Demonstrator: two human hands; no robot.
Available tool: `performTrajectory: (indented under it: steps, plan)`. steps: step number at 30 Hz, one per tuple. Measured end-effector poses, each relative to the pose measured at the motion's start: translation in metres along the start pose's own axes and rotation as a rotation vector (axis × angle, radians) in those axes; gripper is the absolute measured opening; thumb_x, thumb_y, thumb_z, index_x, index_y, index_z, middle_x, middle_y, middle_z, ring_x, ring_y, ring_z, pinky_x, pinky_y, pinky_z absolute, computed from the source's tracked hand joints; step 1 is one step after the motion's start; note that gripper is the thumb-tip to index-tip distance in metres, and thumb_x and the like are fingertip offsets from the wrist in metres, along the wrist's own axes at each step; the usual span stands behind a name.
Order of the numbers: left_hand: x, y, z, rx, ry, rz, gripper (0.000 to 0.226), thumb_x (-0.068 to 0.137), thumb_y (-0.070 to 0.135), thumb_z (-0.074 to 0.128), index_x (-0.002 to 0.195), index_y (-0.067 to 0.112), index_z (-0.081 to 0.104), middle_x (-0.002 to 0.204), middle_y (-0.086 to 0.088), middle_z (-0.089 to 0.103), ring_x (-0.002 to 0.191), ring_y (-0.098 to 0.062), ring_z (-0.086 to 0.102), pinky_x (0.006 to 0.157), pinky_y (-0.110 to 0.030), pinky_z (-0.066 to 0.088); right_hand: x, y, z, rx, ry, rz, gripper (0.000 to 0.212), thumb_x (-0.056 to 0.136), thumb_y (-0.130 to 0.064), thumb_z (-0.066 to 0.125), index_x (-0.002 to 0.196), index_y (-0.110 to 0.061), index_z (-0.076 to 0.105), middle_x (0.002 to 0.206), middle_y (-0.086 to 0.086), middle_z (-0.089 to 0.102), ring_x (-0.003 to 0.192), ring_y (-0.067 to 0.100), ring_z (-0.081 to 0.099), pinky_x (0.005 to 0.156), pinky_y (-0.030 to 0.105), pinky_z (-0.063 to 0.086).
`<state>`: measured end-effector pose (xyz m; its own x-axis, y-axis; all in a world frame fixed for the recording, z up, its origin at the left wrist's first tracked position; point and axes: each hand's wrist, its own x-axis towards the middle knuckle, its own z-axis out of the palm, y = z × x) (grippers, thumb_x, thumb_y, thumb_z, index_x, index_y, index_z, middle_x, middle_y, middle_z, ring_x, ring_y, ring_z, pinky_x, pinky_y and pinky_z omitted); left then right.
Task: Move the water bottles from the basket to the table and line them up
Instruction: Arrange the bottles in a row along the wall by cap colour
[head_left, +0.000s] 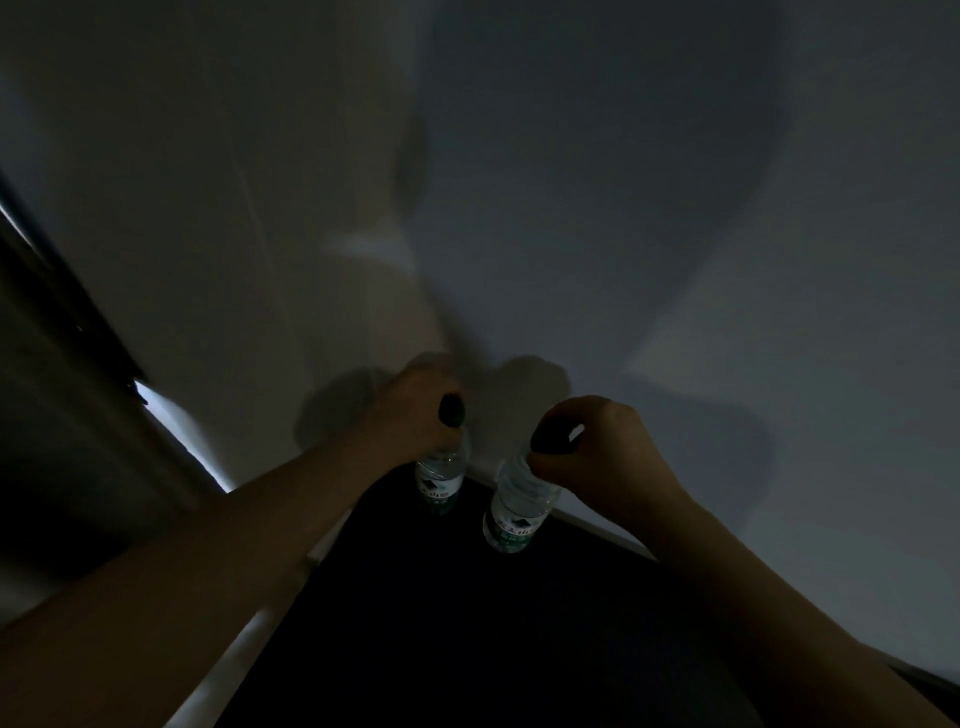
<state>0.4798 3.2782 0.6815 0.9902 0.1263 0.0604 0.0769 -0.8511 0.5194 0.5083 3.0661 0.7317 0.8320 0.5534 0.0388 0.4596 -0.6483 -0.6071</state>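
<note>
Evidently both hands are loaded. Left hand (410, 408): grip curled round the neck of a clear plastic water bottle with a green-and-white label (440, 480), fingers wrapped just under its dark round cap (451, 410), which pokes out past the fist. Right hand (605, 454): grip pinching the top of a second clear plastic bottle with the same label (514, 517), thumb and fingers closed about its dark cap (550, 440). Neither grip is spread; each is clamped on a bottle top.

Bottles hang roughly upright from the hands, near each other but apart, the left one closer to the pale wall (571, 208). Under them lies a dark flat surface (467, 639), taken to be the desk, which runs up to that wall. Light is too poor to tell whether either base touches it.

Basket not in view. A dark upright panel (57, 426) stands far left; hand shadows fall on the wall behind the bottles.

Judgement: this is the carry-and-place step, two bottles at once, over the desk.

Next move calls for lowering both until the bases sit flat, side by side and level with one another, so the row starts straight. A bottle held by its top can swing, so each should settle before the grip loosens. No other bottles are visible, so how many remain cannot be told.
</note>
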Motion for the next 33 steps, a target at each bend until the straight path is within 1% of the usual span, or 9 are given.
performTrajectory:
  steps: [4, 7, 9, 11, 13, 16, 19, 27, 33]
  plan:
    - [0.0, -0.004, 0.005, 0.002, 0.016, -0.015, 0.034, 0.063, 0.021, 0.08, 0.093, 0.01, 0.069, 0.098, -0.007, 0.058, 0.094, -0.019, 0.053, 0.07, -0.022, 0.035, 0.004, 0.002, 0.006, 0.008, 0.02, -0.004, 0.009, 0.069, -0.013, 0.076, 0.078, -0.011, 0.072, 0.081, 0.001, 0.071, 0.071, 0.01, 0.065, 0.07, 0.034, 0.056]
    - [0.001, -0.009, 0.006, -0.004, -0.002, -0.037, 0.031, 0.064, 0.023, 0.081, 0.088, 0.012, 0.065, 0.09, -0.002, 0.053, 0.088, -0.018, 0.052, 0.066, -0.022, 0.029, 0.01, 0.002, 0.008, 0.008, 0.013, 0.007, 0.01, 0.07, -0.012, 0.076, 0.08, -0.01, 0.073, 0.081, 0.001, 0.071, 0.072, 0.01, 0.065, 0.071, 0.034, 0.056]
    - [0.001, -0.01, 0.006, 0.012, -0.028, -0.025, 0.031, 0.066, 0.024, 0.08, 0.091, 0.012, 0.065, 0.093, -0.006, 0.056, 0.09, -0.023, 0.056, 0.069, -0.025, 0.037, 0.016, 0.001, 0.011, -0.007, 0.007, 0.005, 0.01, 0.071, -0.01, 0.076, 0.08, -0.009, 0.072, 0.082, 0.003, 0.071, 0.074, 0.013, 0.065, 0.072, 0.036, 0.056]
    - [-0.001, -0.008, 0.007, 0.03, -0.034, -0.013, 0.033, 0.07, 0.025, 0.078, 0.097, 0.011, 0.066, 0.101, -0.01, 0.058, 0.094, -0.027, 0.056, 0.077, -0.033, 0.046, 0.021, 0.001, 0.014, -0.024, 0.004, 0.007, 0.01, 0.071, -0.009, 0.076, 0.081, -0.007, 0.072, 0.083, 0.006, 0.071, 0.075, 0.017, 0.066, 0.072, 0.038, 0.056]
    - [-0.003, -0.009, 0.006, 0.03, -0.033, -0.013, 0.032, 0.072, 0.025, 0.077, 0.098, 0.011, 0.066, 0.103, -0.011, 0.057, 0.095, -0.028, 0.056, 0.081, -0.037, 0.047, 0.025, 0.001, 0.019, -0.026, 0.001, 0.016, 0.01, 0.072, -0.008, 0.074, 0.081, -0.003, 0.071, 0.083, 0.011, 0.071, 0.075, 0.021, 0.066, 0.072, 0.042, 0.056]
    - [-0.005, -0.011, 0.005, 0.013, -0.02, -0.011, 0.03, 0.071, 0.022, 0.077, 0.094, 0.009, 0.065, 0.099, -0.01, 0.057, 0.094, -0.028, 0.056, 0.076, -0.031, 0.044, 0.03, 0.001, 0.026, -0.015, 0.0, 0.032, 0.011, 0.073, -0.007, 0.074, 0.083, -0.003, 0.071, 0.084, 0.012, 0.071, 0.077, 0.023, 0.066, 0.074, 0.043, 0.056]
    - [-0.006, -0.009, 0.005, 0.016, -0.015, -0.017, 0.03, 0.071, 0.022, 0.077, 0.095, 0.007, 0.065, 0.101, -0.011, 0.057, 0.094, -0.029, 0.056, 0.08, -0.036, 0.047, 0.035, 0.001, 0.033, -0.014, -0.002, 0.037, 0.012, 0.073, -0.007, 0.073, 0.084, -0.002, 0.071, 0.085, 0.013, 0.071, 0.079, 0.024, 0.066, 0.075, 0.044, 0.055]
    - [-0.005, -0.004, 0.002, 0.007, -0.057, -0.024, 0.03, 0.077, 0.019, 0.074, 0.101, 0.004, 0.064, 0.107, -0.015, 0.054, 0.098, -0.03, 0.055, 0.078, -0.031, 0.043, 0.042, 0.001, 0.043, -0.036, 0.001, 0.054, 0.017, 0.073, -0.01, 0.075, 0.089, -0.004, 0.072, 0.09, 0.011, 0.071, 0.082, 0.022, 0.066, 0.078, 0.039, 0.056]
    - [-0.003, -0.002, 0.001, 0.012, -0.058, -0.011, 0.03, 0.076, 0.018, 0.075, 0.101, 0.006, 0.064, 0.106, -0.016, 0.055, 0.1, -0.03, 0.053, 0.082, -0.036, 0.045, 0.044, 0.002, 0.047, -0.058, 0.013, 0.072, 0.017, 0.075, -0.008, 0.072, 0.085, 0.004, 0.069, 0.086, 0.019, 0.07, 0.079, 0.029, 0.067, 0.075, 0.045, 0.054]
